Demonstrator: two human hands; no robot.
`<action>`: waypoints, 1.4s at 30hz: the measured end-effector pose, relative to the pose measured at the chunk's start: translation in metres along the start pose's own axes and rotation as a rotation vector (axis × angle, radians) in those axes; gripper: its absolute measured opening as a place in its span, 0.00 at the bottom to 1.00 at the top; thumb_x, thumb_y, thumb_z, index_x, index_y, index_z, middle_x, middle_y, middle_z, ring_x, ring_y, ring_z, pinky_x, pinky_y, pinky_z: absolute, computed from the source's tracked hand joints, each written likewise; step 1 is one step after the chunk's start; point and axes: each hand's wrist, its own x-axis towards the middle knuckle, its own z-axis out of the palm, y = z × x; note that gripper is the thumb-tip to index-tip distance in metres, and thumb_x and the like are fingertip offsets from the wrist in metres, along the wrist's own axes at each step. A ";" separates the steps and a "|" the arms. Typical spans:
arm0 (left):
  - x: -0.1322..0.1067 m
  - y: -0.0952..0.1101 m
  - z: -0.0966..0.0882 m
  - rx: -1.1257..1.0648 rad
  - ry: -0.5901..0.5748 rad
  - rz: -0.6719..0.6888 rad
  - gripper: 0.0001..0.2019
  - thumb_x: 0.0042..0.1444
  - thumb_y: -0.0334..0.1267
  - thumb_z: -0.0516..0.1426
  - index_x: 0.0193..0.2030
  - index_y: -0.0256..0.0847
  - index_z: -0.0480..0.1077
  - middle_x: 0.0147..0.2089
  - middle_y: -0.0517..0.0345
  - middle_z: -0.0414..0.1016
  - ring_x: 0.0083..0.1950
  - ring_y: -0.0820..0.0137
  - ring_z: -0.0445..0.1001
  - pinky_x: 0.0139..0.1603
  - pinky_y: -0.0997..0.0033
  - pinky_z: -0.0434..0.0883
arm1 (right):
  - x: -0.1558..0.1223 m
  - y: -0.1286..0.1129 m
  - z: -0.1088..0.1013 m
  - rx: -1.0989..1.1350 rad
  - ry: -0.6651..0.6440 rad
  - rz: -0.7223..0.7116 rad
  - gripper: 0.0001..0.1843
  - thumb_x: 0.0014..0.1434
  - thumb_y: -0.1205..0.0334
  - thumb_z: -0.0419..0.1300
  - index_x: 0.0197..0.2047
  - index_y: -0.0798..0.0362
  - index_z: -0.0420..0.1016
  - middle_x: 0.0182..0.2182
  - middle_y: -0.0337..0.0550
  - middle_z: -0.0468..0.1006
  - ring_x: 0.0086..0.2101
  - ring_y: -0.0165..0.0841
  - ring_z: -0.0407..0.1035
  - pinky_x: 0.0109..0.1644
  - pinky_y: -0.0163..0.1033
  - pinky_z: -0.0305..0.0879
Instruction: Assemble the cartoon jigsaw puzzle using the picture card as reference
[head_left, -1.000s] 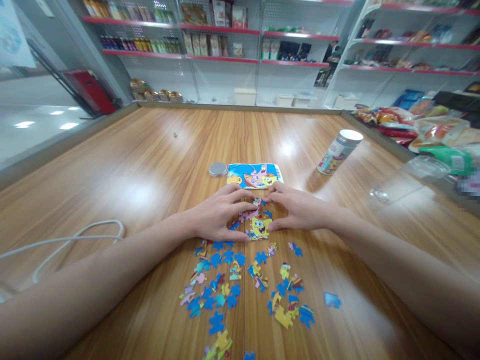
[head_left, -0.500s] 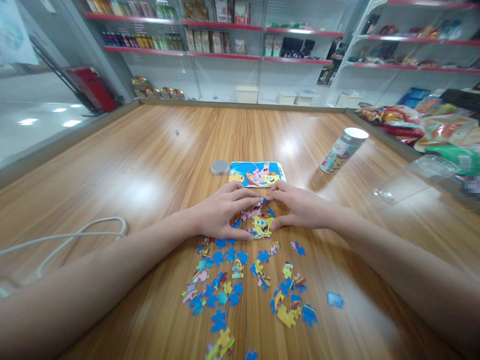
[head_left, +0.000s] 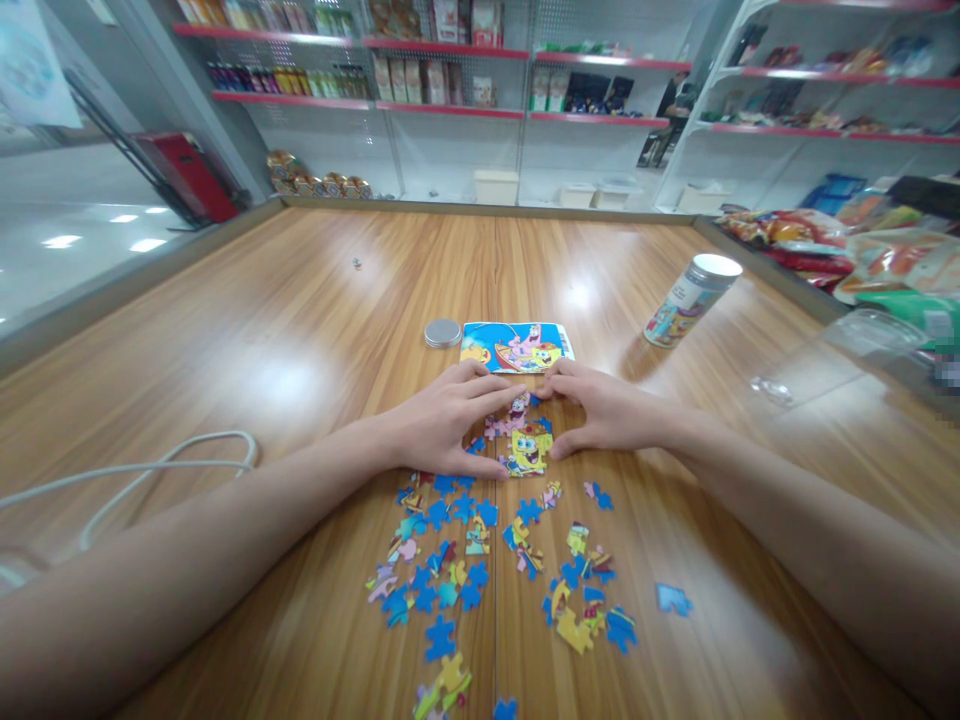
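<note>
A small joined patch of puzzle pieces (head_left: 525,447) with a yellow cartoon figure lies on the wooden table (head_left: 300,330). My left hand (head_left: 442,425) curves round its left side, index finger at the top, thumb at the bottom edge. My right hand (head_left: 607,415) mirrors it on the right side. Both hands rest on the table and press against the patch. Loose puzzle pieces (head_left: 465,560), mostly blue and yellow, are scattered just in front of it, toward me.
A printed reference picture (head_left: 517,347) and a round metal lid (head_left: 442,333) lie just beyond my hands. A cylindrical puzzle tin (head_left: 690,300) lies tilted at the right. A white cable (head_left: 150,470) loops at the left. Snack bags and shop shelves line the table's right and far sides.
Both hands stay round the joined patch with only slight finger shifts. The view has tilted a little.
</note>
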 end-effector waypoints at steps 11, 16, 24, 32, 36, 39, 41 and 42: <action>-0.001 -0.002 0.000 -0.008 -0.019 0.001 0.38 0.53 0.60 0.64 0.67 0.44 0.67 0.66 0.47 0.68 0.62 0.50 0.62 0.66 0.44 0.63 | -0.001 -0.001 -0.003 0.020 -0.002 -0.028 0.32 0.52 0.45 0.72 0.52 0.55 0.72 0.48 0.50 0.70 0.47 0.43 0.67 0.53 0.49 0.67; -0.001 -0.002 0.000 -0.006 -0.013 0.020 0.37 0.53 0.60 0.64 0.66 0.46 0.67 0.66 0.48 0.67 0.62 0.50 0.61 0.65 0.44 0.64 | -0.002 -0.001 -0.004 0.020 0.002 -0.030 0.31 0.52 0.44 0.72 0.52 0.54 0.73 0.46 0.48 0.70 0.45 0.43 0.67 0.50 0.48 0.68; 0.000 -0.003 -0.001 -0.012 -0.029 0.027 0.36 0.54 0.60 0.63 0.66 0.46 0.67 0.64 0.47 0.68 0.61 0.51 0.61 0.65 0.45 0.63 | -0.003 -0.003 -0.006 0.020 -0.007 -0.096 0.32 0.53 0.47 0.71 0.55 0.55 0.73 0.47 0.49 0.70 0.46 0.43 0.67 0.53 0.50 0.67; 0.001 0.002 -0.006 -0.039 -0.017 -0.018 0.46 0.55 0.60 0.62 0.75 0.44 0.50 0.63 0.44 0.70 0.56 0.53 0.64 0.62 0.47 0.65 | -0.003 -0.003 -0.006 -0.001 0.006 -0.115 0.35 0.54 0.49 0.71 0.61 0.52 0.71 0.48 0.49 0.71 0.48 0.43 0.67 0.55 0.52 0.68; 0.001 0.001 -0.006 -0.027 -0.030 -0.037 0.36 0.57 0.57 0.62 0.68 0.43 0.63 0.57 0.46 0.73 0.55 0.53 0.64 0.62 0.47 0.66 | -0.003 -0.004 -0.006 -0.028 -0.008 -0.105 0.36 0.54 0.48 0.71 0.61 0.53 0.71 0.49 0.50 0.71 0.48 0.44 0.68 0.55 0.51 0.68; 0.001 0.001 -0.006 -0.024 -0.039 -0.029 0.33 0.57 0.57 0.62 0.65 0.42 0.67 0.56 0.46 0.73 0.56 0.53 0.63 0.63 0.47 0.65 | -0.003 -0.004 -0.006 -0.034 -0.013 -0.103 0.36 0.53 0.47 0.71 0.61 0.54 0.72 0.50 0.51 0.71 0.48 0.44 0.68 0.55 0.51 0.68; 0.001 0.001 -0.006 -0.027 -0.043 -0.030 0.33 0.57 0.57 0.61 0.65 0.43 0.67 0.56 0.46 0.73 0.56 0.53 0.63 0.62 0.46 0.65 | -0.003 -0.003 -0.006 -0.034 -0.015 -0.106 0.36 0.53 0.48 0.71 0.61 0.53 0.71 0.51 0.51 0.71 0.49 0.44 0.68 0.56 0.52 0.67; 0.001 0.001 -0.006 -0.029 -0.043 -0.028 0.33 0.57 0.57 0.61 0.66 0.44 0.67 0.57 0.46 0.73 0.56 0.54 0.63 0.62 0.46 0.65 | -0.003 -0.003 -0.006 -0.033 -0.014 -0.108 0.37 0.53 0.48 0.71 0.62 0.53 0.71 0.51 0.51 0.71 0.49 0.44 0.68 0.57 0.52 0.67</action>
